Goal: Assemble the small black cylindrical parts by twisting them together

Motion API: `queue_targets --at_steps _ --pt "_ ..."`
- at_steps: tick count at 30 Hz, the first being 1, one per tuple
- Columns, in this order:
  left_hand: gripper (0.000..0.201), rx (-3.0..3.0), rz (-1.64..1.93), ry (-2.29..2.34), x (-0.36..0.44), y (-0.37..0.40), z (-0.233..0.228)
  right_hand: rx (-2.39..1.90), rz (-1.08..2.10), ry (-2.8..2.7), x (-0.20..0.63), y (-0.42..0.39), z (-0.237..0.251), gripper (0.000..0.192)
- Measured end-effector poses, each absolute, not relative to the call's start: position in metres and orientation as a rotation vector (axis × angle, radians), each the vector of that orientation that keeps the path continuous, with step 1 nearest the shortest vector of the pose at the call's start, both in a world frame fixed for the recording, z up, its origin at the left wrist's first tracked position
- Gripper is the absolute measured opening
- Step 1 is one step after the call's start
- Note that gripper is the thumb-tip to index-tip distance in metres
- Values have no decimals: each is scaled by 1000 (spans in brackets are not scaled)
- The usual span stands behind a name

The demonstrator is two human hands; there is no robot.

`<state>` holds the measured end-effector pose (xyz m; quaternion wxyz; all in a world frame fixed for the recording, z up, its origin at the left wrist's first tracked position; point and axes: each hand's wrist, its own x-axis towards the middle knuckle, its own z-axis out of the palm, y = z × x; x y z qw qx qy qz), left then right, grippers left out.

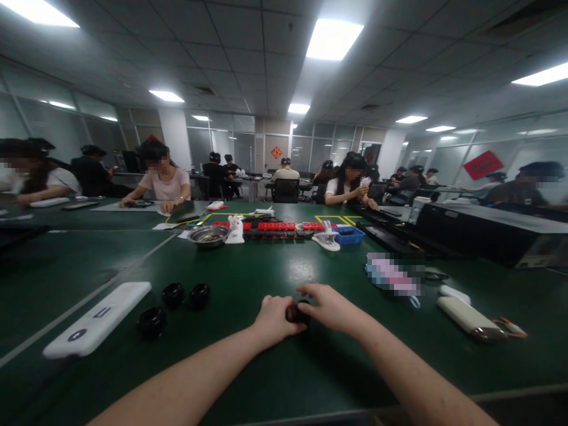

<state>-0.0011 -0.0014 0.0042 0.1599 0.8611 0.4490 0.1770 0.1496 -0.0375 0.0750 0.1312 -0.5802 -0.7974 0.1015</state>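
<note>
My left hand point(276, 320) is closed around a small black round part point(293, 313) low over the green tabletop in front of me. From the other side my right hand point(329, 305) curves over the same part, its thumb and fingertips against it. Much of the part is hidden between the fingers, so its exact kind does not show. Left of my hands, three glossy black ring-like pieces stand on the table: a near one point(152, 322), a far-left one point(173, 294) and a far-right one point(200, 296).
A white power strip point(100, 319) lies at left. Farther back are a metal bowl point(208, 237), white rabbit-shaped figures point(235, 231), red trays point(277, 226) and a blue basket point(350, 236). At right lie a blurred pouch point(393, 275) and a beige case point(470, 318). Co-workers sit beyond.
</note>
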Motion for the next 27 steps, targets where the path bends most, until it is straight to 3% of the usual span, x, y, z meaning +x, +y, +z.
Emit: queue_targets --at_steps 3,10,16,18,20,27 --pt "29 2441 519 1282 -2 -2 6 -1812 170 -2268 147 -37 74 39" --pt "29 2390 474 1268 -1 -2 11 -1741 220 -2489 149 -32 76 12" --pt "19 2361 384 1355 -1 5 16 -1585 379 -2641 156 -16 94 31" --pt "17 2384 343 1351 -3 10 18 -1648 259 -2561 152 -8 88 46" --pt "14 2379 300 1352 -4 14 19 -1691 143 -2531 146 -2 78 49" --pt "14 2350 256 1361 -6 22 12 -1371 200 -2725 154 2 62 24"
